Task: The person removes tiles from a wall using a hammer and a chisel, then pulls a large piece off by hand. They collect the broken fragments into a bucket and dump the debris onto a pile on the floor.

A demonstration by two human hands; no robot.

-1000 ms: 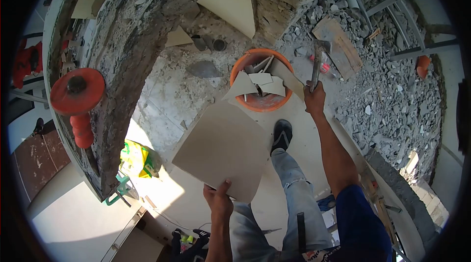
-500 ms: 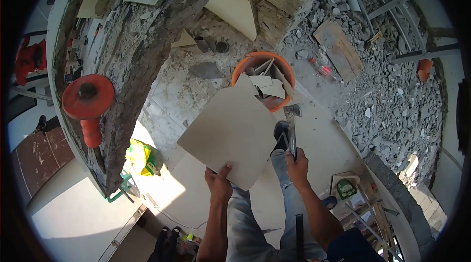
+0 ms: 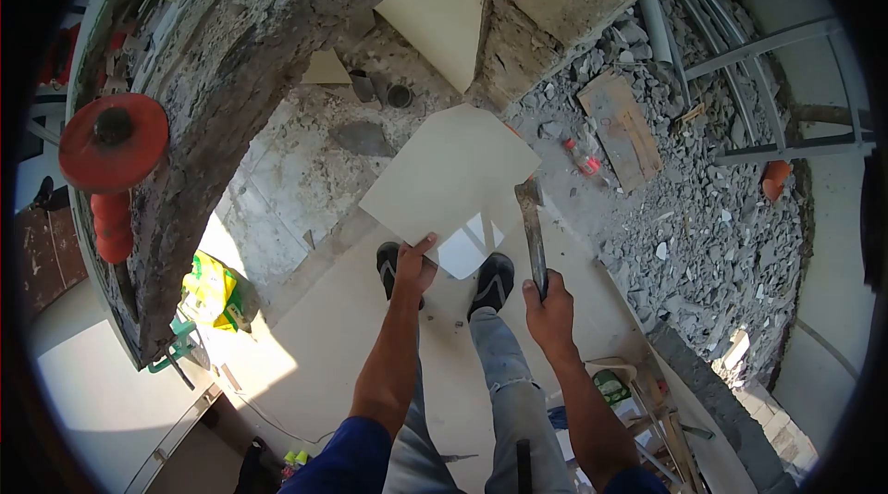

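Note:
My left hand point(image 3: 415, 266) grips a large beige tile point(image 3: 449, 170) by its near corner, thumb on top and fingers beneath. The tile is held out in front of me, tilted, with one corner broken away and a bright reflection along its near side. Behind it an orange bucket is almost wholly hidden; only a sliver of its rim point(image 3: 511, 130) shows. My right hand point(image 3: 549, 307) is closed round the handle of a hatchet point(image 3: 534, 230), whose worn metal head is up beside the tile's right corner.
Grey rubble point(image 3: 721, 226) fills the right side, with a wooden board point(image 3: 622, 129) and a plastic bottle point(image 3: 583, 157) at its edge. A chisel with a red hand guard point(image 3: 113, 142) stands at left by the broken wall. A yellow bag point(image 3: 211, 290) lies below it.
The tile has moved away from my legs and now covers the bucket, which was in sight with tile pieces in it. Both my shoes now show. The hatchet has shifted slightly left and down.

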